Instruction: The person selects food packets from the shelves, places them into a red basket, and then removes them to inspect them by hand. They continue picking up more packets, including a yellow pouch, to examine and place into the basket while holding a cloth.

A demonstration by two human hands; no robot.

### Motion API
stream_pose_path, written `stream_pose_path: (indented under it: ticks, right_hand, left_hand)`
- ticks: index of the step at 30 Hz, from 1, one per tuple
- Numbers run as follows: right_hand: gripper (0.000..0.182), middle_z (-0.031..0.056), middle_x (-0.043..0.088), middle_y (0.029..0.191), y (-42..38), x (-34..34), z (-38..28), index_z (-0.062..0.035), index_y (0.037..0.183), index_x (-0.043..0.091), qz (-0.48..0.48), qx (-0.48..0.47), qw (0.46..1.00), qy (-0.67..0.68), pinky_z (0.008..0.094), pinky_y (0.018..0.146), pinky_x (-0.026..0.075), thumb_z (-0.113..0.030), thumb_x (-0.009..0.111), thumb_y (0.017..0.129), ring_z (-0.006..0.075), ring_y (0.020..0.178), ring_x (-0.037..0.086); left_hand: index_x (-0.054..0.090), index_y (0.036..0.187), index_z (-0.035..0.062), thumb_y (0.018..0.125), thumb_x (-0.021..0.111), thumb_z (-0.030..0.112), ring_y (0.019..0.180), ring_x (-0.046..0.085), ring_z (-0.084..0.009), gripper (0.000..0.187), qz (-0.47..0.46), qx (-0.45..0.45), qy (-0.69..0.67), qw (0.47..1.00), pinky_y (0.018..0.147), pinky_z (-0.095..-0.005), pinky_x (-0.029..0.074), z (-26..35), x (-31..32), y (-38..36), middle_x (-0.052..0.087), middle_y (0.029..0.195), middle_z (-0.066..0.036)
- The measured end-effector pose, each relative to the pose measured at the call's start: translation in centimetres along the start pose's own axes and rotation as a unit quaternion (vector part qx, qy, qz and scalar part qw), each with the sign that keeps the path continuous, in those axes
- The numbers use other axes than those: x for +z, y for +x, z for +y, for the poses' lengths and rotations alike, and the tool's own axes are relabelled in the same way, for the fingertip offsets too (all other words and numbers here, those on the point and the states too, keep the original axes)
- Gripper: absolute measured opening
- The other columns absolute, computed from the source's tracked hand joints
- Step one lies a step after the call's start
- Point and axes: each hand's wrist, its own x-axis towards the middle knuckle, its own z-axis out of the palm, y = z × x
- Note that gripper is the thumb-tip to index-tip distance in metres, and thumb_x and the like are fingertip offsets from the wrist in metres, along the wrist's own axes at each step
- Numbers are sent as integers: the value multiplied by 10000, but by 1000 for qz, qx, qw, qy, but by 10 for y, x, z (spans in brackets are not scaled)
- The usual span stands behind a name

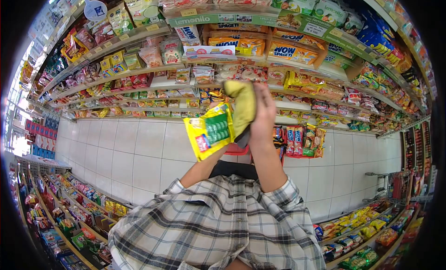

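Observation:
My right hand [265, 113] is wrapped round a yellow-green cloth [243, 105] with a dark edge, held up in front of the shelves. Beside it, touching the cloth, is a yellow packet with a green panel [216, 129], tilted, its printed face up. My left forearm [204, 170] reaches up behind this packet; the packet hides nearly all of my left hand, so its fingers do not show.
Curved shelves [172, 21] of packaged food stretch across the front. On the tiled floor [144, 144] stand a box of packets [304, 142] and a red container [236, 149], partly hidden. A shopping cart [399, 186] is at the right, with lower shelves on both sides.

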Motion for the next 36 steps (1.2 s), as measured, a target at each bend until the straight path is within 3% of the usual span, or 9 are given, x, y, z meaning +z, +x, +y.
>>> stream_pose_path:
  ticks: [3,7,14,18,23,26,29,30,36]
  right_hand:
    - [74,84,639,1017,-4,-1,-24,-30,956,545,24,-137,990,20,257,773,468,-94,559,922,117,845,583]
    - [154,177,623,1127,-21,0,-7,-6,911,529,-179,-296,888,-302,326,933,422,-21,649,815,233,1038,589]
    - [93,84,637,1096,-2,-27,47,-22,960,569,-54,21,990,-129,260,841,454,-103,561,917,122,938,587]
    - [320,64,661,998,38,-91,131,-18,1115,590,-71,256,948,175,274,803,515,-266,461,961,149,878,648]
    - [328,77,661,1009,22,-95,142,-23,1132,584,-119,231,910,322,295,807,524,-275,466,959,164,883,654]
    - [350,99,654,1050,-9,-65,102,-25,1155,569,-85,189,925,317,326,842,525,-296,466,959,180,921,654]
    - [217,55,625,998,-19,-38,80,-41,1066,555,-58,140,949,277,268,792,502,-206,455,968,121,890,620]
    - [154,32,606,952,-23,-31,75,-45,1017,551,-25,139,956,256,243,765,483,-157,462,959,91,856,596]
    - [146,67,612,1004,-39,-55,69,-21,971,572,-81,112,959,246,269,870,450,-138,505,914,125,955,584]
  left_hand:
    - [508,1118,69,968,471,195,871,528,-87,199,-13,-1,-5,1000,793,-242,449,4,-1,3,552,953,2]
    - [508,1121,71,968,473,199,882,532,-86,203,-23,5,-5,1000,803,-241,449,6,-2,1,554,961,1]
    - [507,1126,75,966,477,208,903,537,-85,210,-27,19,19,999,821,-239,449,18,-11,-3,557,974,0]
    - [506,1129,77,966,479,213,914,541,-84,214,-29,28,42,998,831,-237,449,26,-13,-5,559,982,0]
    - [521,1078,67,955,509,178,860,522,-65,166,-3,3,80,997,765,-201,435,28,-25,4,563,939,-3]
    - [553,1027,10,952,519,181,831,514,-66,189,104,31,537,837,731,-221,423,22,-28,6,577,911,-20]
    - [550,1030,-12,952,538,254,828,520,-88,278,114,91,405,903,729,-245,436,5,-23,1,574,905,-31]
    - [536,1070,-21,937,530,421,833,518,-94,462,102,82,486,864,729,-252,437,5,-31,2,572,913,-43]
    - [520,1051,6,921,512,483,797,501,-79,494,111,91,472,870,687,-236,421,-8,-53,5,567,896,-25]
